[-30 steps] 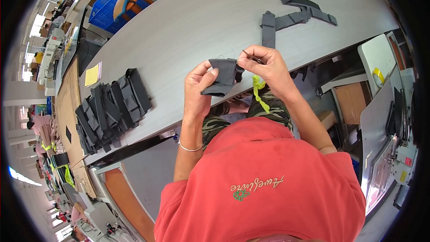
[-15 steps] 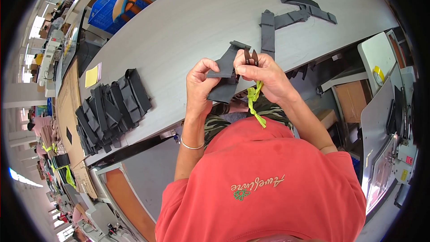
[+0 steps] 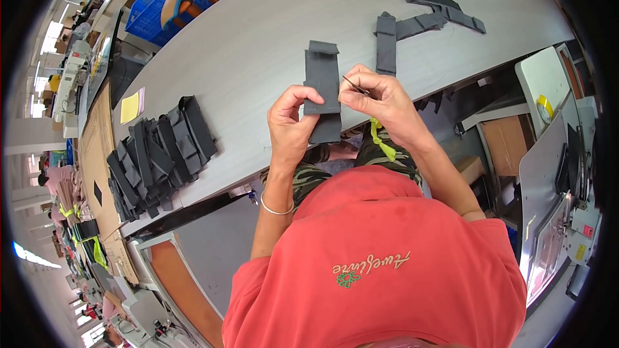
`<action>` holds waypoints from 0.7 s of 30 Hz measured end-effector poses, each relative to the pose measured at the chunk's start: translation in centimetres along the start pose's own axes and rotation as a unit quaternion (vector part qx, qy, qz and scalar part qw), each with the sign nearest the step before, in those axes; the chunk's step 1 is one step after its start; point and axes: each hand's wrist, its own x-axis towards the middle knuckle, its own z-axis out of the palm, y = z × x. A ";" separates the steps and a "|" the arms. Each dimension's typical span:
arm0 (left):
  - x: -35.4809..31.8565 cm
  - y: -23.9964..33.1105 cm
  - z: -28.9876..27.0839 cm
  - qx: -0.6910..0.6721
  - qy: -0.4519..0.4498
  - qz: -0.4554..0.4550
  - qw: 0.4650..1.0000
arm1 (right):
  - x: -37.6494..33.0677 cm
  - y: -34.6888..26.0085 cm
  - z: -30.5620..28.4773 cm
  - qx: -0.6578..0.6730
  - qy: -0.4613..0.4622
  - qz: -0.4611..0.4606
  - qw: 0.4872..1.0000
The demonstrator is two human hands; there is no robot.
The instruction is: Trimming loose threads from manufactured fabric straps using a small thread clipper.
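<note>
- Risk: the snips (image 3: 354, 84) sit right against the strip (image 3: 322, 90) — a slip could nick the cloth or the left thumb beside them.
- Left hand (image 3: 293, 125): thumb and fingers pressed on the strip's lower half, at 7 o'clock from the snips.
- Right hand (image 3: 380, 100): closed round the snips, a yellow-green loop (image 3: 382, 142) dangling.
- The strip stands upright above the table (image 3: 258, 38) edge.

fabric stack (image 3: 158, 151) left on table (image 3: 258, 45), strips (image 3: 425, 19) right
</note>
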 end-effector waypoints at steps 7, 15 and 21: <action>-0.3 -0.7 -0.6 -0.077 0.038 -0.016 0.996 | 0.0 -0.1 0.0 -0.013 0.055 -0.011 0.998; -0.5 -0.4 -0.2 -0.254 0.042 -0.059 0.965 | -0.4 0.1 0.2 -0.121 0.067 -0.099 0.985; -0.6 -0.7 -0.6 -0.236 0.032 -0.047 0.970 | -0.6 0.5 0.4 -0.185 0.071 -0.105 0.975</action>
